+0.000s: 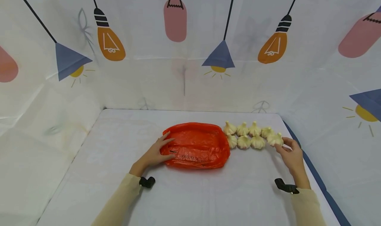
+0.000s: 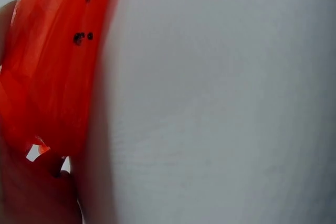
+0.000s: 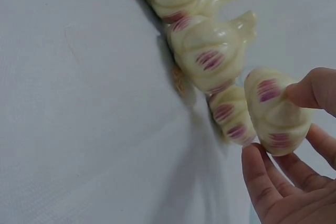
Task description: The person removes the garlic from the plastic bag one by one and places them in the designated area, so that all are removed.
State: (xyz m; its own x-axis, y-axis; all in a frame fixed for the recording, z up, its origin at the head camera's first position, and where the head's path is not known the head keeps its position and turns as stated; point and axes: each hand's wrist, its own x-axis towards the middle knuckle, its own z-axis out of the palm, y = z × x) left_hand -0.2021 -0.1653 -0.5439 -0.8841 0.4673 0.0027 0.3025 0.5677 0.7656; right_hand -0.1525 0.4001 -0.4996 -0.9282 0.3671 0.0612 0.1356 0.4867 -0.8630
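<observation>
An orange-red plastic bag (image 1: 193, 146) lies spread like a shallow basin, its rim rolled. My left hand (image 1: 156, 151) rests on the bag's left edge, thumb and fingers spread apart over the rim; in the left wrist view the bag (image 2: 58, 77) shows black print. My right hand (image 1: 290, 155) pinches a pale garlic bulb (image 3: 275, 111) with purple streaks between thumb and fingertips, at the right end of the rows. Several more garlic bulbs (image 1: 243, 142) stand in two rows right of the bag, the nearest right at its rim.
All this lies on a white-covered table (image 1: 208, 199). A patterned sheet (image 1: 143, 80) hangs behind and at both sides. The table's dark blue edge (image 1: 315, 173) runs close to my right hand. Both wrists carry black straps (image 1: 287, 187).
</observation>
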